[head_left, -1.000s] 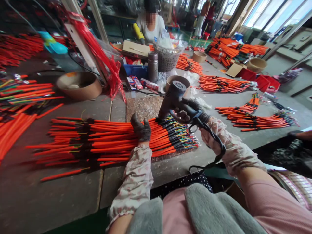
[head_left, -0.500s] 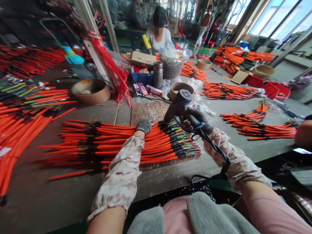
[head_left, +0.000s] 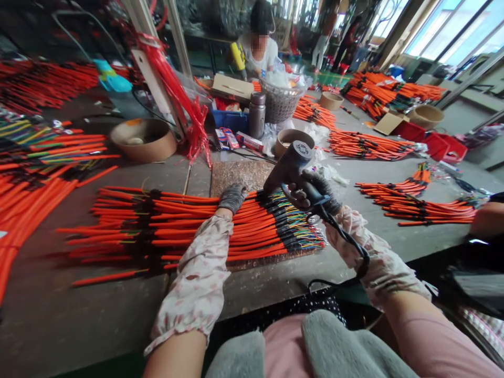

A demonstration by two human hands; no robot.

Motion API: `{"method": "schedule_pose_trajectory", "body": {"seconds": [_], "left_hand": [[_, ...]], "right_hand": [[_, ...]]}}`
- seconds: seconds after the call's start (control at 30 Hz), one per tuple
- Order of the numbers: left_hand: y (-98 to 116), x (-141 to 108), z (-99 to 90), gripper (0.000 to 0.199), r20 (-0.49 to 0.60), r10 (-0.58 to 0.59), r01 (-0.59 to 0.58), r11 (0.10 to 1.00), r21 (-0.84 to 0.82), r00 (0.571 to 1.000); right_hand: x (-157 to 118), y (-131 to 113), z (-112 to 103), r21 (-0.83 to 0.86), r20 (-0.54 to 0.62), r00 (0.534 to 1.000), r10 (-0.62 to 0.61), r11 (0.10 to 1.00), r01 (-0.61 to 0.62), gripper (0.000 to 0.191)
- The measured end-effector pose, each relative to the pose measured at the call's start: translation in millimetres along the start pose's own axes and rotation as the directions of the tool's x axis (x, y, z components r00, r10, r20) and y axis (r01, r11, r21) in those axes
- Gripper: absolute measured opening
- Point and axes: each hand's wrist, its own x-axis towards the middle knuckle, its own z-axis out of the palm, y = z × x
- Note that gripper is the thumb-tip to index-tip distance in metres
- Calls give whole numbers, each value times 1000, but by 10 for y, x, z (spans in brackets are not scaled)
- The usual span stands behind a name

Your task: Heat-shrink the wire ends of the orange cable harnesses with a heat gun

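A row of orange cables (head_left: 205,233) lies side by side on the table, with black sleeves (head_left: 281,223) near their right ends and thin multicoloured wires fanning out beyond. My left hand (head_left: 232,198), in a grey glove, is closed on an orange cable at the far edge of the row; its fingertips are partly hidden. In my right hand (head_left: 321,191), also gloved, is a dark heat gun (head_left: 285,165), gripped by its handle. Its nozzle points down at the black sleeves at the far side of the row. A black cord (head_left: 350,241) hangs from the handle.
A speckled board (head_left: 236,176) lies under the cables. Behind stand a round cardboard ring (head_left: 144,140), a thermos (head_left: 257,115) and a wicker basket (head_left: 281,100). More orange cables (head_left: 425,202) lie at right and left. A co-worker (head_left: 260,52) sits opposite with a yellow tool.
My left hand has shifted slightly up in the picture, with its back more raised. The heat gun has tilted a little and stays over the sleeves. The whole view has moved slightly.
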Motion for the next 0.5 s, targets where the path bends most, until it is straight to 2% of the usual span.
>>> {"method": "schedule_pose_trajectory", "body": {"seconds": [0.07, 0.13, 0.27, 0.37, 0.5], "left_hand": [[-23, -10, -13, 38, -84, -44, 43, 999, -16, 996], [-55, -19, -25, 43, -210, -114, 102, 992, -68, 971], [-117, -49, -31, 48, -440, -209, 115, 966, -231, 873], [-142, -70, -31, 55, -499, -222, 101, 961, -258, 838], [-157, -71, -34, 56, -521, -245, 99, 951, -293, 818]], "right_hand": [[33, 55, -28, 8, -1, 1000, -31, 999, 31, 29], [58, 93, -45, -4, 17, 999, -28, 1000, 28, 28], [79, 113, -50, -71, 63, 998, 7, 997, -2, 32], [98, 124, -23, -109, 67, 997, 43, 993, -36, 38], [148, 169, 56, -92, 62, 998, 22, 996, -16, 32]]}}
